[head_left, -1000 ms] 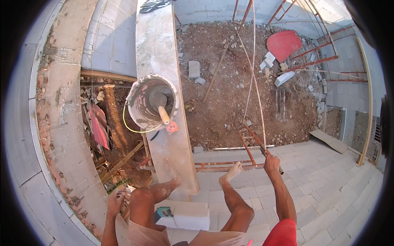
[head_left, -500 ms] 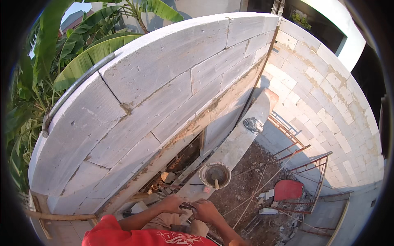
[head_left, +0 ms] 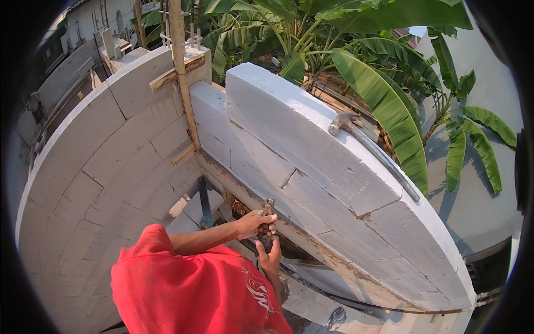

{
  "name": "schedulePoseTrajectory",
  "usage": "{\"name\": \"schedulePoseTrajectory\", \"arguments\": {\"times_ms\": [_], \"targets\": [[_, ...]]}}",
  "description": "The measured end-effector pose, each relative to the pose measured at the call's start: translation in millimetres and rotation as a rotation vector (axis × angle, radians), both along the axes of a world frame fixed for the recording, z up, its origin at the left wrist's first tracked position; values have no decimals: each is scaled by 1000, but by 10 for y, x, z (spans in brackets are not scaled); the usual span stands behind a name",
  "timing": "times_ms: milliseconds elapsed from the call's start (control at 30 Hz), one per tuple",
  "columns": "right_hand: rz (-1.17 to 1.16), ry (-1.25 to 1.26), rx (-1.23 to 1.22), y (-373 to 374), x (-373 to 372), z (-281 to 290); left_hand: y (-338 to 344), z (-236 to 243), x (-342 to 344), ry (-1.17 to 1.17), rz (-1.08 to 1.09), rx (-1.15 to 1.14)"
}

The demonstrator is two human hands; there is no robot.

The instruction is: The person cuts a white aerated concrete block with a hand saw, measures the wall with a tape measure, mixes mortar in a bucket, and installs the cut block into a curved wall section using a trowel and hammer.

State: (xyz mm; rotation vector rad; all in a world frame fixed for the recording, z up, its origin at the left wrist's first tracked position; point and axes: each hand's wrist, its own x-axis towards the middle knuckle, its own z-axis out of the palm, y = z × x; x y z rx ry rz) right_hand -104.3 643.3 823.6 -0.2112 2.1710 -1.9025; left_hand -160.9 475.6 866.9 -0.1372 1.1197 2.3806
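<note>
So, using the white block wall [head_left: 311,156] as my landmark: the plier-like metal tool [head_left: 268,207] is held up on the near side of the wall, head pointing up, handles toward the wearer. It looks brown and rusty. The left hand [head_left: 251,224] has its grip wrapped around the upper part, thumb laid across, so that one's clearly grasping it. The right hand [head_left: 271,259] is just below with thumb and fingers either side of the dark lower end. Can't tell whether that grip is clenched on the handles or just steadying them.

Handling-wise, my guess is stiff steel, a bit heavy for its size, nothing fragile. If it's hinged, loose handles could flop around, and dust might make it slippery. I'd take hold low on both handles and keep fingers clear of the pivot and the biting end.

Around it: a hammer [head_left: 384,158] lies along the top of the wall, banana plants [head_left: 361,94] are behind it, a wooden post [head_left: 179,72] stands by its left end, and a handsaw [head_left: 205,209] sits on the near side.
</note>
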Motion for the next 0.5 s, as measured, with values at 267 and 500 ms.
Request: {"name": "schedulePoseTrajectory", "arguments": {"times_ms": [267, 500], "targets": [[438, -397, -413, -641, -475, 220, -895, 225, 214, 25, 330, -315], [698, -367, -415, -1541, -1027, 674, -2557, 1001, 388, 244, 813, -1022]]}}
